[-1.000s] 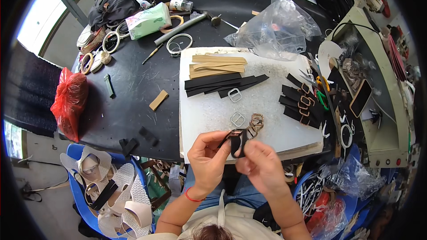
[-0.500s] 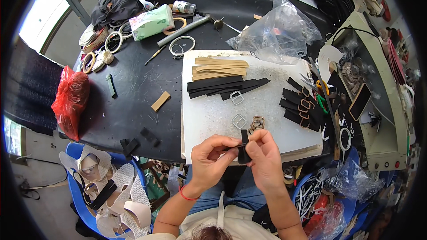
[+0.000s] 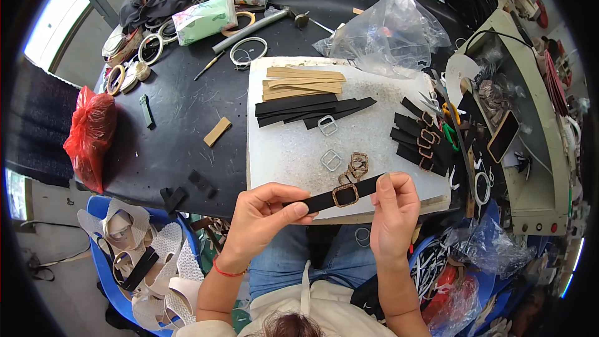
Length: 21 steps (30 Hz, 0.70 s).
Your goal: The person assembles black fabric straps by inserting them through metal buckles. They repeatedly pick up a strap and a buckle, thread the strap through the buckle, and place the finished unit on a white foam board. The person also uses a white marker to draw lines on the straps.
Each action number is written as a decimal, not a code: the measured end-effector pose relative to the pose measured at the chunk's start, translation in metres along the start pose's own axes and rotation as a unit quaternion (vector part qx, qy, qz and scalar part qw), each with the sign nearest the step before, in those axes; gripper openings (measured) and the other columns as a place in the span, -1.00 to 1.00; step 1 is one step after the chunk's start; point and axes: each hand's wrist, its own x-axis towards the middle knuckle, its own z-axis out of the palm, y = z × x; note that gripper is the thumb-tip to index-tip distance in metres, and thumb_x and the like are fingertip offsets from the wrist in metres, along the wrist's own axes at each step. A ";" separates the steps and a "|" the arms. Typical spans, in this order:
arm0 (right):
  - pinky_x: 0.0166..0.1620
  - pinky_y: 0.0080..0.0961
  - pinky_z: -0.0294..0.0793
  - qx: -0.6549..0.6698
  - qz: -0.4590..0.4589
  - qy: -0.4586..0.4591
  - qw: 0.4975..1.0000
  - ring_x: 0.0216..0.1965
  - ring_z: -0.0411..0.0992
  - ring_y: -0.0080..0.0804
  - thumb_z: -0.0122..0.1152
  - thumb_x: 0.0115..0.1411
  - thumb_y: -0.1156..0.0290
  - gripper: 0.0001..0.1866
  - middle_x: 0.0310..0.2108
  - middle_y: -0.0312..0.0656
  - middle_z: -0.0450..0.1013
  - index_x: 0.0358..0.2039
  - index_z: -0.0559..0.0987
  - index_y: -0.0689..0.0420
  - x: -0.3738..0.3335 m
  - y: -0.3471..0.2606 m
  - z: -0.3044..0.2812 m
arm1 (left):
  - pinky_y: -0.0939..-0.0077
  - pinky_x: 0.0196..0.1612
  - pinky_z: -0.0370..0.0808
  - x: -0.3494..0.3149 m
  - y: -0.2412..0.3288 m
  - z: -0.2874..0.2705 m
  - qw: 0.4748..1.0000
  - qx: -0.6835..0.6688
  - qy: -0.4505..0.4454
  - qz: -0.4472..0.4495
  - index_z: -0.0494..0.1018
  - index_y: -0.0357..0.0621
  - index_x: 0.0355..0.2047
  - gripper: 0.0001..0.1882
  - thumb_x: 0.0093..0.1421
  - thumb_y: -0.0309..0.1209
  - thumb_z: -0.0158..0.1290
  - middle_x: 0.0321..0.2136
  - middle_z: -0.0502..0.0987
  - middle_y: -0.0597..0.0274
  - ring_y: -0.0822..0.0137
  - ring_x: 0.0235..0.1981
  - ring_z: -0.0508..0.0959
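A black strap (image 3: 324,202) is stretched between my hands over the near edge of the white board (image 3: 293,156). My left hand (image 3: 268,209) pinches its left end, and my right hand (image 3: 395,209) grips the other end between thumb and fingers. Midway along the strap sits a brown speckled buckle (image 3: 345,195), threaded on it. Just beyond lie a few loose brown buckles (image 3: 355,166) and two silver buckles, one (image 3: 331,160) nearer and one (image 3: 327,125) farther. Stacks of tan strips (image 3: 302,82) and black strips (image 3: 299,109) lie farther back. Several buckled black straps (image 3: 421,137) rest at the right.
Scissors with coloured handles (image 3: 450,125) and a phone (image 3: 504,140) lie on the right. A clear plastic bag (image 3: 390,34) covers the board's far edge. At the left are a red bag (image 3: 91,137), a folded tan strip (image 3: 218,131) and a blue bin (image 3: 103,256) of woven pieces.
The strap, bunched between my fingers before, is now pulled out straight with the buckle visible on it. My hands have moved apart. The whole view has shifted slightly.
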 end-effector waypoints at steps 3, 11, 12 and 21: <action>-0.35 -0.74 0.24 0.006 0.071 -0.011 0.997 -0.46 0.24 -0.73 0.14 0.25 0.39 -0.87 -0.49 -0.41 0.35 -0.38 0.42 0.14 -0.006 -0.003 0.010 | 0.52 -0.08 0.51 -0.001 0.006 0.008 0.981 0.167 -0.009 0.094 0.42 -0.34 -0.05 -0.58 0.05 -0.57 0.20 -0.18 0.54 0.05 0.32 -0.13 0.56; -0.41 -0.75 0.36 -0.005 0.101 -0.043 0.994 -0.52 0.37 -0.69 0.10 0.27 0.33 -0.82 -0.48 -0.31 0.45 -0.31 0.39 0.17 -0.013 0.008 0.008 | 0.45 -0.30 0.53 0.007 -0.012 0.030 0.836 0.426 0.050 0.342 0.50 -0.21 -0.10 -0.53 -0.11 -0.52 0.28 -0.27 0.57 0.08 0.18 -0.32 0.58; -0.43 -0.75 0.35 -0.021 0.087 -0.038 0.995 -0.54 0.36 -0.69 0.10 0.28 0.35 -0.84 -0.50 -0.32 0.43 -0.32 0.39 0.16 -0.013 0.008 0.008 | 0.45 -0.29 0.53 0.007 -0.010 0.029 0.843 0.420 0.046 0.334 0.50 -0.21 -0.11 -0.53 -0.10 -0.52 0.27 -0.28 0.57 0.08 0.18 -0.32 0.58; -0.43 -0.73 0.38 -0.048 0.049 -0.032 0.997 -0.54 0.39 -0.66 0.09 0.28 0.36 -0.83 -0.50 -0.27 0.44 -0.34 0.38 0.18 -0.017 0.015 0.004 | 0.44 -0.30 0.51 0.002 -0.006 0.020 0.862 0.412 0.032 0.292 0.51 -0.19 -0.11 -0.56 -0.08 -0.53 0.26 -0.30 0.57 0.10 0.20 -0.35 0.55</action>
